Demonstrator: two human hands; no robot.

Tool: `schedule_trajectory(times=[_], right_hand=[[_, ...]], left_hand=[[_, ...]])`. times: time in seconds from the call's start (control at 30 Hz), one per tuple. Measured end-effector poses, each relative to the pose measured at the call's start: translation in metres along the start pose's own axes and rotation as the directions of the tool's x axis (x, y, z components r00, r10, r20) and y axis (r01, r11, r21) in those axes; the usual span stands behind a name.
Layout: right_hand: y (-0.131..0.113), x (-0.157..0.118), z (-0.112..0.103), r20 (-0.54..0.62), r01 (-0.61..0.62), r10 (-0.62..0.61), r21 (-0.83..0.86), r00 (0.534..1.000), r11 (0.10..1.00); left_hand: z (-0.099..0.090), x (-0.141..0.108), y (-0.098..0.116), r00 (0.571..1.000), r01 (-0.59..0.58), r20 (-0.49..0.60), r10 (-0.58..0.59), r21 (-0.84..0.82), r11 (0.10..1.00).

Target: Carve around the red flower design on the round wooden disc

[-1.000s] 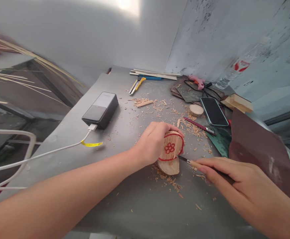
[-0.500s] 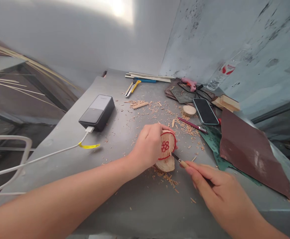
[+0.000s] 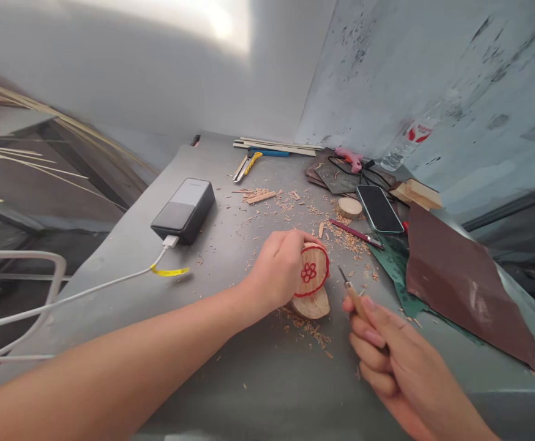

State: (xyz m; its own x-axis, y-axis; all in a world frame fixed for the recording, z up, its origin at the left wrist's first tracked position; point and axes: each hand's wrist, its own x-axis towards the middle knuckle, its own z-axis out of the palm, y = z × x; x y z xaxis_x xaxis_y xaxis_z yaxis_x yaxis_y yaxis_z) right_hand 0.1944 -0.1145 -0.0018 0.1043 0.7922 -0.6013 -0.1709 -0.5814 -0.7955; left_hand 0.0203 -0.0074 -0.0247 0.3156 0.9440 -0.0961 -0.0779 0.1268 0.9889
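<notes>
Gripping a round wood slice [image 3: 312,269] painted with a red flower and a red ring, the left hand [image 3: 279,266] is closed around its side, fingers curled over the upper edge; the slice stands on edge on a grey metal bench [image 3: 231,383], its lower edge meeting a paler wood piece [image 3: 311,305]; the right hand [image 3: 398,361] is closed around the wooden handle of a carving knife [image 3: 354,300], just right of the slice and not touching it, the small blade pointing up; wood shavings [image 3: 347,242] lie scattered around the slice; to its left sits a black power bank [image 3: 183,211], with a white cable [image 3: 88,291] bearing a yellow tag [image 3: 169,271]; beyond the slice lie a small wood disc [image 3: 350,207], a smartphone [image 3: 377,208] and a red-handled tool [image 3: 354,233]; further beyond it are a yellow utility knife [image 3: 248,166] and a pink glue gun [image 3: 349,158]; to its right, brown sandpaper [image 3: 464,288] lies partly over a green cutting mat [image 3: 396,269]; a plastic bottle [image 3: 407,144] stands far beyond it, near the wall.
</notes>
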Motion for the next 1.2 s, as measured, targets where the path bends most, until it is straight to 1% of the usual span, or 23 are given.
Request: schedule_trajectory(times=[0.07,0.1,0.23,0.3,0.43,0.5,0.57,0.63,0.67,0.7,0.77,0.8,0.83,0.87,0.9,0.93,1.03,1.07,1.1,1.13,1.2], right_hand=[[-0.007,0.0,-0.006,-0.014,0.003,-0.004,-0.027,1.0,1.0],[-0.01,-0.001,-0.009,-0.01,0.0,-0.001,-0.072,1.0,0.997],[-0.011,-0.006,-0.017,0.03,0.005,0.005,-0.324,1.0,0.946],[-0.007,-0.007,-0.017,0.042,0.032,-0.016,-0.406,0.999,0.913],[0.0,-0.005,-0.016,0.068,0.126,-0.106,-0.506,0.992,0.853],[0.001,-0.004,-0.017,0.092,0.19,-0.168,-0.577,0.982,0.794],[0.001,-0.005,-0.017,0.102,0.246,-0.24,-0.66,0.965,0.71],[0.0,-0.005,-0.016,0.119,0.312,-0.34,-0.74,0.933,0.596],[0.0,-0.005,-0.016,0.143,0.358,-0.404,-0.77,0.904,0.528],[0.0,-0.005,-0.016,0.177,0.408,-0.468,-0.792,0.866,0.455],[0.003,-0.004,-0.017,0.266,0.502,-0.574,-0.81,0.775,0.303],[0.005,-0.003,-0.017,0.3,0.534,-0.611,-0.811,0.732,0.241],[0.007,-0.003,-0.016,0.322,0.552,-0.636,-0.81,0.701,0.198],[0.008,-0.002,-0.016,0.328,0.56,-0.653,-0.809,0.682,0.178],[0.01,-0.002,-0.014,0.322,0.561,-0.657,-0.807,0.681,0.185],[0.011,-0.002,-0.013,0.301,0.55,-0.649,-0.807,0.698,0.217],[0.013,-0.002,-0.008,0.197,0.452,-0.562,-0.816,0.803,0.361],[0.015,-0.001,-0.007,0.177,0.434,-0.551,-0.817,0.815,0.379],[0.017,0.001,-0.007,0.175,0.443,-0.573,-0.817,0.801,0.37],[0.019,0.002,-0.007,0.191,0.471,-0.613,-0.816,0.766,0.334],[0.024,0.006,-0.009,0.252,0.547,-0.706,-0.806,0.662,0.226]], left_hand=[[-0.001,0.0,0.001,1.0,-0.009,0.008,0.009,0.002,1.0],[-0.001,0.0,0.001,1.0,-0.012,0.011,0.012,0.002,1.0],[-0.003,0.002,-0.001,0.999,-0.015,0.031,0.015,-0.013,1.0],[-0.003,0.003,-0.002,0.999,-0.015,0.045,0.017,-0.029,0.999],[-0.002,0.002,-0.004,0.997,-0.013,0.077,0.018,-0.057,0.998],[-0.002,0.001,-0.004,0.997,-0.012,0.081,0.017,-0.058,0.998],[-0.002,0.0,-0.003,0.997,-0.014,0.079,0.019,-0.056,0.998],[-0.002,0.0,-0.003,0.997,-0.015,0.073,0.019,-0.052,0.999],[-0.002,-0.001,-0.003,0.998,-0.015,0.065,0.019,-0.05,0.999],[-0.002,-0.001,-0.003,0.998,-0.015,0.054,0.018,-0.048,0.999],[0.0,-0.002,-0.003,0.999,-0.012,0.031,0.014,-0.048,0.999],[0.001,-0.003,-0.003,1.0,-0.01,0.023,0.011,-0.051,0.999],[0.001,-0.004,-0.002,1.0,-0.007,0.02,0.008,-0.056,0.998],[0.002,-0.004,-0.002,1.0,-0.004,0.019,0.005,-0.061,0.998],[0.003,-0.005,-0.001,1.0,-0.001,0.019,0.002,-0.067,0.998],[0.003,-0.005,-0.001,1.0,0.001,0.02,0.0,-0.073,0.997],[0.002,-0.005,-0.001,1.0,0.009,0.028,-0.007,-0.093,0.996],[0.002,-0.004,-0.001,1.0,0.014,0.03,-0.011,-0.1,0.995],[0.001,-0.003,-0.001,0.999,0.019,0.032,-0.016,-0.108,0.994],[0.001,-0.003,-0.002,0.999,0.025,0.033,-0.022,-0.116,0.993],[0.001,-0.002,-0.002,0.999,0.04,0.031,-0.037,-0.137,0.99]])
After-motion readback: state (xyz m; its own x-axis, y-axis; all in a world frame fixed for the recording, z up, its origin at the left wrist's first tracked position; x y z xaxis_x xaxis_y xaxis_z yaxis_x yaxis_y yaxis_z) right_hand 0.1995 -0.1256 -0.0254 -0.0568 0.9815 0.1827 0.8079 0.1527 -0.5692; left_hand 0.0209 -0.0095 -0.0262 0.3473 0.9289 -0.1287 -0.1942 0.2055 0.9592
